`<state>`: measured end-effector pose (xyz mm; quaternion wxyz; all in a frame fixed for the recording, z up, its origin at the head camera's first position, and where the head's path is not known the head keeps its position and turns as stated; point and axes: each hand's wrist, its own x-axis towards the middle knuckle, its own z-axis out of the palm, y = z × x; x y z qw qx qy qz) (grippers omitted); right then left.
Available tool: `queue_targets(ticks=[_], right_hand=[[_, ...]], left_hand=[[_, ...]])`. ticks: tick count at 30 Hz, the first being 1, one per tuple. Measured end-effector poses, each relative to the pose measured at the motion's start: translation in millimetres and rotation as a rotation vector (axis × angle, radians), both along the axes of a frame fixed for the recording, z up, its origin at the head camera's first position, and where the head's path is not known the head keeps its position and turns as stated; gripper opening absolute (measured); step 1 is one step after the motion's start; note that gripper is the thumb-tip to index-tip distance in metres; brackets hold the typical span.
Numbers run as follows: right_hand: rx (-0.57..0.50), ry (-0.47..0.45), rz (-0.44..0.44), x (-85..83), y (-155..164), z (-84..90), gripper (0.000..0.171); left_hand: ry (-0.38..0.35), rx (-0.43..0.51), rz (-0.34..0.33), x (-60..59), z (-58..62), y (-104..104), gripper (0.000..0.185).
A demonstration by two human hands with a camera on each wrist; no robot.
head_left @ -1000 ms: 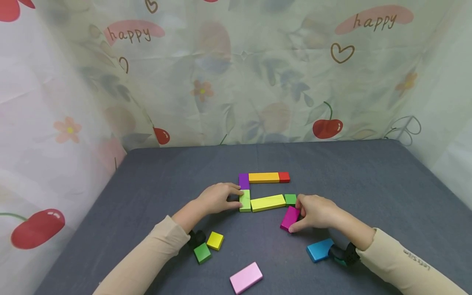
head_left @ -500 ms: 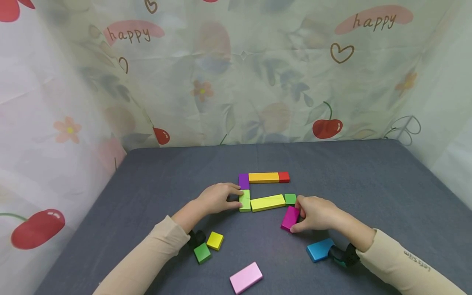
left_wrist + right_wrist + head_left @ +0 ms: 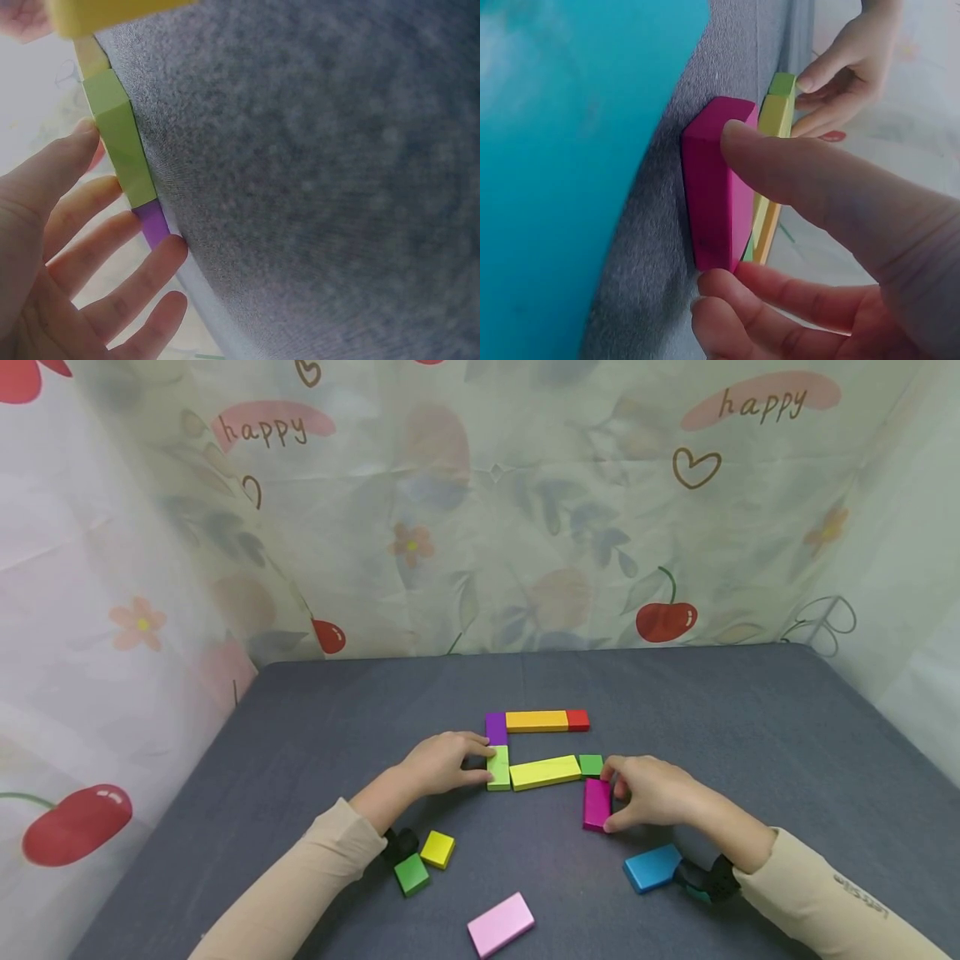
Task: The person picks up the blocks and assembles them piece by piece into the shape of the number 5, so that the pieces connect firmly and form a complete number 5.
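The right hand (image 3: 648, 793) is curled around a magenta block (image 3: 597, 805), which is pinched between the thumb at its near end and the fingertips at its far end — the same grip is seen from the right wrist, thumb (image 3: 795, 169) across the top edge and fingers below. The magenta block lies flat on the grey cloth-covered table (image 3: 750, 735), just below the small dark green block (image 3: 591, 765) that ends the lower row, and touching it or nearly so.

The block is judged to be painted wood: rigid, light, with a smooth and slightly slick finish and crisp edges. It is best taken by its two short ends or its long sides, as no deformation is to be expected; on the cloth it should slide with some drag rather than skid.

The left hand (image 3: 444, 762) is held relaxed, with its fingers laid against the lime green block (image 3: 498, 767) at the left end of the row — steadying it, it appears. Next to that block lies a long yellow block (image 3: 545, 772); above, a purple block (image 3: 496, 727), an orange block (image 3: 537, 721) and a red block (image 3: 577, 720) form the upper row.

Loose pieces lie nearer the person: a yellow square (image 3: 437, 849), a green square (image 3: 411, 874), a pink block (image 3: 500, 925) and a blue block (image 3: 651, 867).

The word "happy" (image 3: 264, 430) is printed twice on the backdrop curtain; small lettering on the right sleeve (image 3: 858, 893) cannot be read with confidence.
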<state>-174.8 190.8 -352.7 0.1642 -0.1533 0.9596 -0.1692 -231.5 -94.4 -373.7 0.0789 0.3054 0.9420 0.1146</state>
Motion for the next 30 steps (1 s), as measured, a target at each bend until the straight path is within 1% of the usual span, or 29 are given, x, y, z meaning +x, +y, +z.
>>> queue_targets(ticks=[4, 11, 20, 23, 30], right_hand=[[-0.027, -0.019, 0.006, -1.6, 3, -0.2, 0.053], [-0.099, -0.045, 0.056, -5.3, 11, -1.1, 0.053], [-0.178, -0.094, 0.080, -8.9, 17, -1.9, 0.054], [-0.204, -0.108, 0.110, -10.5, 19, -2.3, 0.054], [-0.244, -0.138, 0.226, -14.1, 21, -4.4, 0.045]], left_hand=[[0.004, -0.005, -0.001, -0.3, -0.7, 0, 0.044], [0.005, 0.001, -0.006, 0.6, -0.4, 0, 0.044], [-0.004, -0.004, -0.004, 0.3, 0.8, 0, 0.043], [-0.009, -0.006, -0.003, 0.6, 1.6, 1, 0.043], [-0.015, -0.007, 0.002, 2.2, 3.7, 1, 0.043]])
